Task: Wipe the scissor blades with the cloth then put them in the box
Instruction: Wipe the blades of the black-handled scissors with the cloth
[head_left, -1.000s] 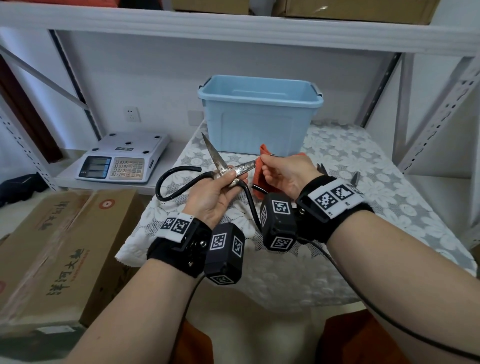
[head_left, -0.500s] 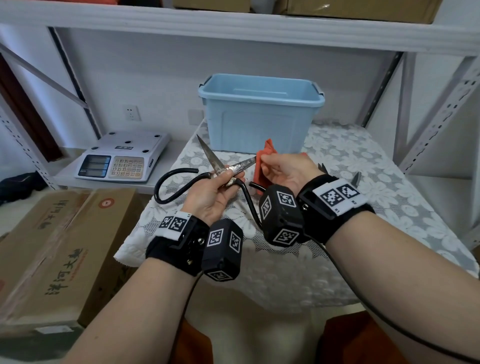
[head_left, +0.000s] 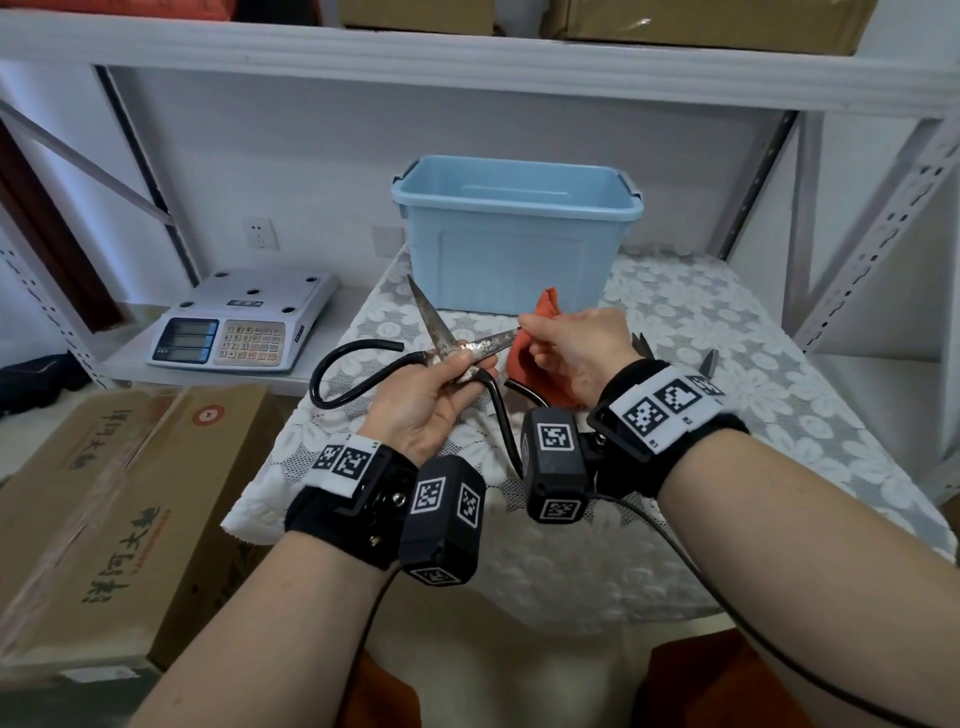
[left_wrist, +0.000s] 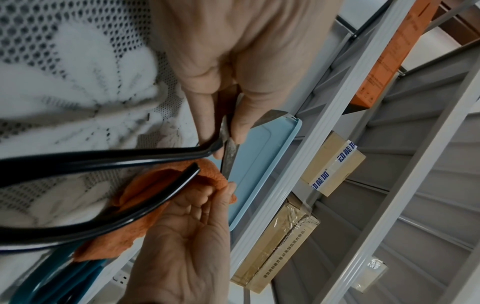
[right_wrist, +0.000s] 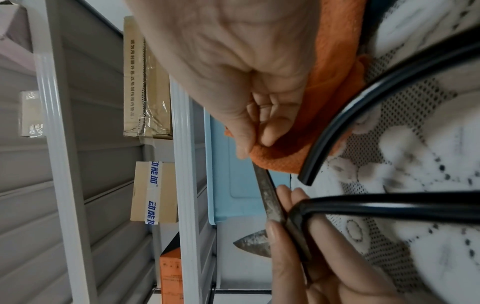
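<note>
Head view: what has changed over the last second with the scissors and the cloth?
Little. The right hand with the orange cloth has slid slightly outward along the lower blade, and more of the cloth now sticks up above the fingers. The left hand still grips the open scissors near the pivot, blades spread as before. The blue box and the scale have not moved.

Left hand (left_wrist: 233, 67) pinches the scissors (left_wrist: 228, 152) right at the pivot — dull blade running toward the blue box (left_wrist: 262, 164). Right hand (left_wrist: 189, 236) below, orange cloth (left_wrist: 145, 195) bunched in its grip, black handle loops (left_wrist: 98, 158) sweeping across the lace-covered table (left_wrist: 64, 72).
</note>
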